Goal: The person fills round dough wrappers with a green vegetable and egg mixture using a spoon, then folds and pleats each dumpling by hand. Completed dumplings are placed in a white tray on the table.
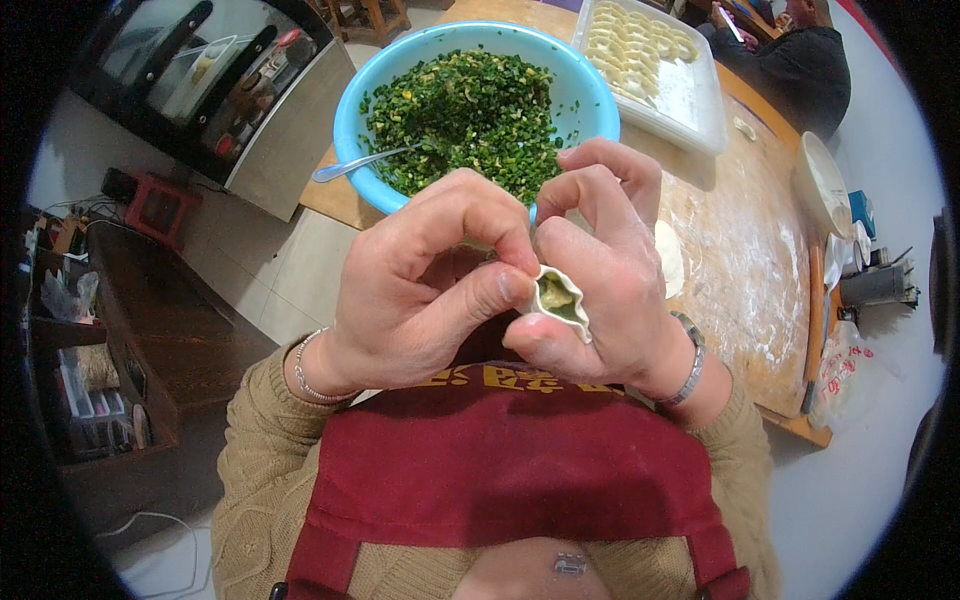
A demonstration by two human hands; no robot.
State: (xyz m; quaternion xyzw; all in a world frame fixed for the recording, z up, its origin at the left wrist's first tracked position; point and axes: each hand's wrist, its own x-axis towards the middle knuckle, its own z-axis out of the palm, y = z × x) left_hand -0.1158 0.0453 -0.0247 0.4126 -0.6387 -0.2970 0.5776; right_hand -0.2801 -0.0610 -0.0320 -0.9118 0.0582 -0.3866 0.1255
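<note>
A partly closed dumpling [559, 298] is held between my two hands, its wrapper rim standing open at one end with green filling visible inside. My left hand [435, 285] pinches the wrapper's edge between thumb and forefinger. Around the other side, my right hand [607, 262] cradles the dumpling between its thumb and curled forefinger. Just beyond my hands stands a light-blue plastic basin [352, 142] heaped with chopped green filling [465, 112]. A metal spoon [360, 165] rests in it, handle over the rim. Part of a round dough wrapper [670, 259] shows behind my right hand.
A white plastic tray [679, 94] at the back holds rows of dumplings [626, 45]. Flour dusts the wooden table [739, 277]. Along its right edge are a bowl [821, 184] and a rolling pin [814, 315]. A person [795, 67] sits beyond, holding a phone [729, 22].
</note>
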